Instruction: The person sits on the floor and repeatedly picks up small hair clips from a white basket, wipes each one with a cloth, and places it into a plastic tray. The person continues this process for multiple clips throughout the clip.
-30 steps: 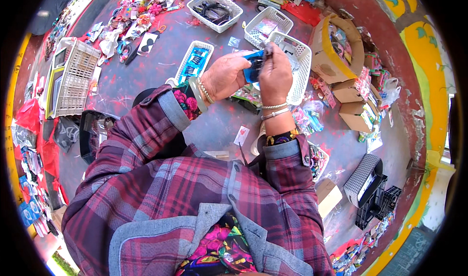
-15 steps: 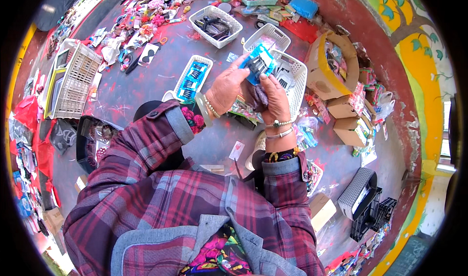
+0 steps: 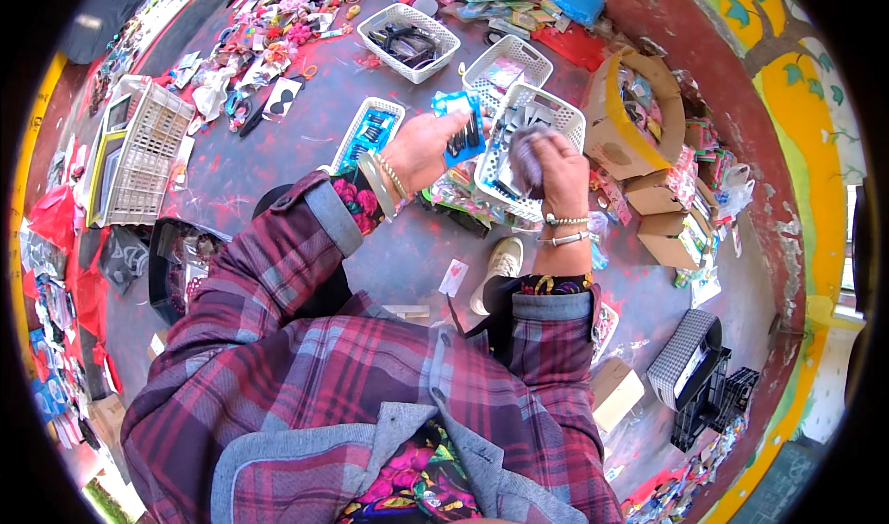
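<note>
Between the fingers of my left hand (image 3: 422, 152) is a blue card of black hair clips (image 3: 463, 135), held upright left of a white basket. My right hand (image 3: 563, 170) is closed on a crumpled, greyish-purple cloth (image 3: 528, 158) above that white plastic basket (image 3: 572, 128), which contains packs and cards with dark items. Left of my left wrist, a narrow white basket (image 3: 400, 117) contains similar blue cards with black clips (image 3: 374, 128). The cloth and my right hand hide part of the wider basket's contents.
Farther off stand a white basket of black items (image 3: 410, 15) and one with a pink packet (image 3: 515, 50). A cardboard box (image 3: 602, 117) is at the right. Colourful accessories (image 3: 278, 33) cover the far left, near a tipped white crate (image 3: 148, 154). My shoe (image 3: 503, 263) shows below.
My hands have moved apart. The right one has gone right and down with the cloth, over the basket. The left one keeps the blue card, slightly left of before.
</note>
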The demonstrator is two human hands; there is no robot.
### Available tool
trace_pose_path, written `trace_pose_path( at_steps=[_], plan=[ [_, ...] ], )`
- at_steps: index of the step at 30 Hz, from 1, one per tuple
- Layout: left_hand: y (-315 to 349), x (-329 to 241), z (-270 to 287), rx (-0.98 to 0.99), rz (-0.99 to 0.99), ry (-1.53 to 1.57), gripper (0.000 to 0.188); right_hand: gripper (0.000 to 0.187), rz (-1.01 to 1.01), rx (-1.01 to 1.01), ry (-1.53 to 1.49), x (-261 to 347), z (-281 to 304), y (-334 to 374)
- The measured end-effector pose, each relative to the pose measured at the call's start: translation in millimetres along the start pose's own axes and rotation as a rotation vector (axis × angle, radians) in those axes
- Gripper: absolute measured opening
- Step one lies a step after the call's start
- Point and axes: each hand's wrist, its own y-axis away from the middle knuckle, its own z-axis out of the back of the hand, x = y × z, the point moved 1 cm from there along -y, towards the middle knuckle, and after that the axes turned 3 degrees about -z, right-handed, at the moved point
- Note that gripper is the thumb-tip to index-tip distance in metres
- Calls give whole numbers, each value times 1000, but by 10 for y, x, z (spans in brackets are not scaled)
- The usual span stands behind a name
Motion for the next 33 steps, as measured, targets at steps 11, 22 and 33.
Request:
trace_pose_path(
  at_steps=[11, 22, 33],
  plan=[
    [-71, 123, 123, -89, -41, 401, 29, 35, 742, -21, 857, -337, -880, 158],
    [1, -356, -19, -68, -287, 330, 37, 20, -280, 84, -259, -335, -459, 10],
    [-51, -90, 83, -19, -75, 169, 27, 13, 397, -98, 326, -76, -558, 166]
  ],
)
